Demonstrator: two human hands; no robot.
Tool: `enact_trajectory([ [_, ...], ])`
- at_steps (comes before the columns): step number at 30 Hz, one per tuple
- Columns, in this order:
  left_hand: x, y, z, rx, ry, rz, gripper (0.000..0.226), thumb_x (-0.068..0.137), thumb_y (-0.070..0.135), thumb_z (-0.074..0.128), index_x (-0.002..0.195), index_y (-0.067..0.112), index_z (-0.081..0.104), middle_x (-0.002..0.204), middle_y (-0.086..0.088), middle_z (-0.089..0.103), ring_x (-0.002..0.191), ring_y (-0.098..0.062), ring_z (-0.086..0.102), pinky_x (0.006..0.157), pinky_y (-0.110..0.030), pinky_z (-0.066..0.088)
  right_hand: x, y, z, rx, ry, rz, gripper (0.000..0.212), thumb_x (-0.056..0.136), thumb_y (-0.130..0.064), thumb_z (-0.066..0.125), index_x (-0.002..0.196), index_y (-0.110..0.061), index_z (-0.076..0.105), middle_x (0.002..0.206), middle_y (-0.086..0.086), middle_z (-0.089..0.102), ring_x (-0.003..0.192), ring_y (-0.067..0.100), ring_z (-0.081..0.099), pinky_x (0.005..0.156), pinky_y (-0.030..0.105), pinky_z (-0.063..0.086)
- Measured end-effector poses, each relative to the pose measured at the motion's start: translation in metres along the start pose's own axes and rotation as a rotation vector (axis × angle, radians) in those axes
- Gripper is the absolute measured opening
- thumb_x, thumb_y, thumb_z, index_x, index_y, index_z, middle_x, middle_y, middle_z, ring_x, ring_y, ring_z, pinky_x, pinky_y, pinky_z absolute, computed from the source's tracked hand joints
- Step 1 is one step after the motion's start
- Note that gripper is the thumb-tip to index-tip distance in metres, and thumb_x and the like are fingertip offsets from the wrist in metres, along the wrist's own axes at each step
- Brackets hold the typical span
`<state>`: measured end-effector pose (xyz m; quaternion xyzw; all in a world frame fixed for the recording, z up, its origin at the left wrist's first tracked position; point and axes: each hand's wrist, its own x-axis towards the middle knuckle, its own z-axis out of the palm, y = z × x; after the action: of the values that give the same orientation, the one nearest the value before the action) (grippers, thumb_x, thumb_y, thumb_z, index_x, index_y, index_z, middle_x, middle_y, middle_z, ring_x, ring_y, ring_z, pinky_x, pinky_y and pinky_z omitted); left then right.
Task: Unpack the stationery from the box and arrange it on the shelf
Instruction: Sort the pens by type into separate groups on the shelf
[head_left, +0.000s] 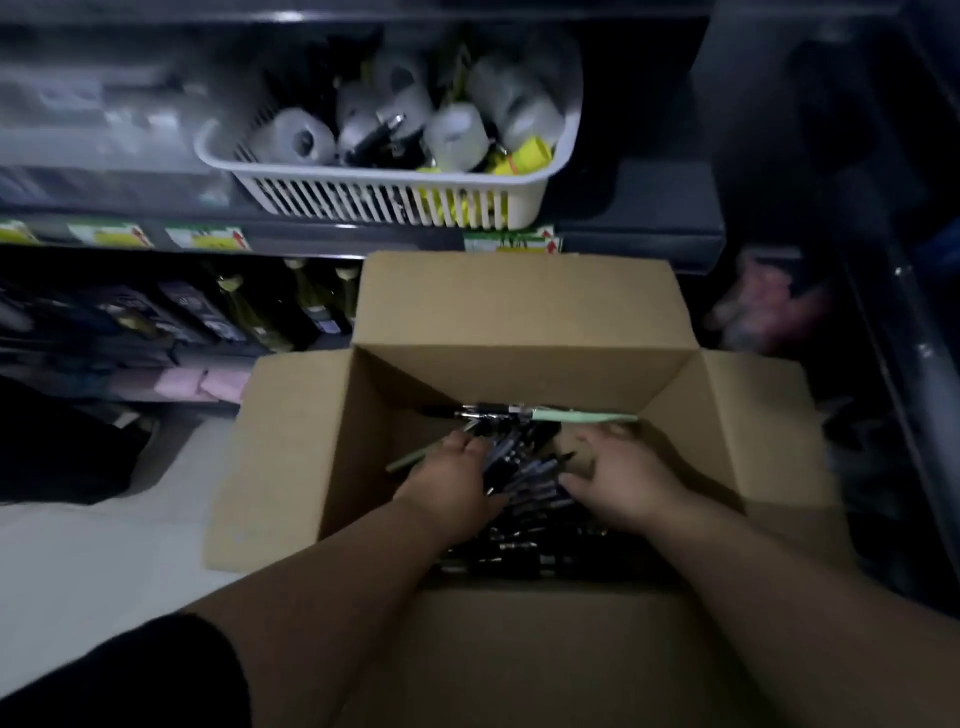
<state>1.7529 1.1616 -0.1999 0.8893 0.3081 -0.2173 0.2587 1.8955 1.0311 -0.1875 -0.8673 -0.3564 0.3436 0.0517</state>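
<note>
Pens (524, 480) lie heaped crosswise in the cardboard box (519, 374) between the left hand (457, 480), fingers buried, grip unclear, and right hand (621, 480), fingers splayed.

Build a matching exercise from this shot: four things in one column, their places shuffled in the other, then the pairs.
Things
1. white basket
2. dark pens
3. pink packs
4. cardboard box

Places
A. low down, left of the box
B. piled inside the box, under the left hand and right hand
C. up on the shelf, holding white rolls
D. in front of the shelving, flaps open

Pairs: 1-C, 2-B, 3-A, 4-D
</note>
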Motion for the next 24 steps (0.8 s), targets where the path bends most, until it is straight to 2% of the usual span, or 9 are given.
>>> enact_trajectory([
  [2, 0.015, 0.004, 0.008, -0.005, -0.038, 0.038, 0.075, 0.081, 0.048, 0.065, 0.144, 0.018, 0.034, 0.146, -0.007, 0.035, 0.133, -0.026, 0.036, 0.108, -0.038, 0.036, 0.016, 0.004, 0.004, -0.007, 0.036, 0.008, 0.062, 0.089, -0.038, 0.061, 0.142, -0.016, 0.038, 0.149, 0.008, 0.036, 0.137, 0.025, 0.034, 0.108, 0.026, 0.029],
  [4, 0.026, 0.006, 0.015, 0.017, -0.071, 0.067, 0.079, 0.081, 0.048, 0.065, 0.146, 0.019, 0.03, 0.148, -0.007, 0.032, 0.134, -0.026, 0.034, 0.11, -0.038, 0.035, 0.029, 0.007, 0.008, -0.008, 0.054, 0.017, 0.068, 0.09, -0.035, 0.059, 0.148, -0.017, 0.029, 0.153, 0.005, 0.029, 0.14, 0.025, 0.028, 0.111, 0.028, 0.025],
  [7, 0.039, 0.006, 0.02, 0.081, -0.06, 0.1, 0.083, 0.083, 0.046, 0.065, 0.149, 0.016, 0.023, 0.152, -0.006, 0.026, 0.138, -0.026, 0.028, 0.113, -0.036, 0.03, 0.042, 0.011, 0.014, -0.099, 0.055, 0.045, 0.064, 0.092, -0.031, 0.054, 0.149, -0.021, 0.026, 0.152, 0.003, 0.03, 0.137, 0.026, 0.03, 0.111, 0.034, 0.028],
  [11, 0.044, 0.008, 0.026, 0.104, -0.025, 0.118, 0.084, 0.085, 0.041, 0.065, 0.149, 0.014, 0.019, 0.154, -0.006, 0.019, 0.14, -0.026, 0.023, 0.114, -0.039, 0.028, 0.046, 0.013, 0.018, -0.242, 0.076, 0.084, 0.05, 0.093, -0.026, 0.051, 0.141, -0.023, 0.037, 0.14, 0.007, 0.04, 0.127, 0.028, 0.038, 0.101, 0.037, 0.036],
  [15, 0.046, 0.01, 0.029, 0.119, 0.018, 0.134, 0.077, 0.086, 0.041, 0.065, 0.145, 0.011, 0.025, 0.15, -0.009, 0.025, 0.136, -0.028, 0.029, 0.111, -0.037, 0.031, 0.045, 0.014, 0.017, -0.297, -0.089, 0.206, 0.03, 0.095, -0.023, 0.05, 0.121, -0.016, 0.061, 0.128, 0.009, 0.058, 0.118, 0.027, 0.055, 0.095, 0.035, 0.044],
  [20, 0.049, 0.006, 0.028, 0.098, 0.004, 0.111, 0.07, 0.085, 0.04, 0.065, 0.139, 0.011, 0.031, 0.14, -0.012, 0.036, 0.128, -0.028, 0.038, 0.104, -0.037, 0.036, 0.047, 0.017, 0.017, -0.213, -0.202, 0.246, 0.031, 0.093, -0.023, 0.056, 0.117, -0.005, 0.062, 0.124, 0.013, 0.062, 0.114, 0.028, 0.06, 0.088, 0.03, 0.048],
  [24, 0.049, 0.009, 0.028, 0.136, -0.017, 0.108, 0.061, 0.086, 0.04, 0.063, 0.132, 0.009, 0.037, 0.134, -0.013, 0.041, 0.122, -0.028, 0.045, 0.098, -0.036, 0.039, 0.048, 0.019, 0.017, -0.144, -0.209, 0.266, 0.033, 0.091, -0.025, 0.056, 0.116, -0.004, 0.064, 0.123, 0.015, 0.063, 0.113, 0.029, 0.061, 0.085, 0.028, 0.049],
])
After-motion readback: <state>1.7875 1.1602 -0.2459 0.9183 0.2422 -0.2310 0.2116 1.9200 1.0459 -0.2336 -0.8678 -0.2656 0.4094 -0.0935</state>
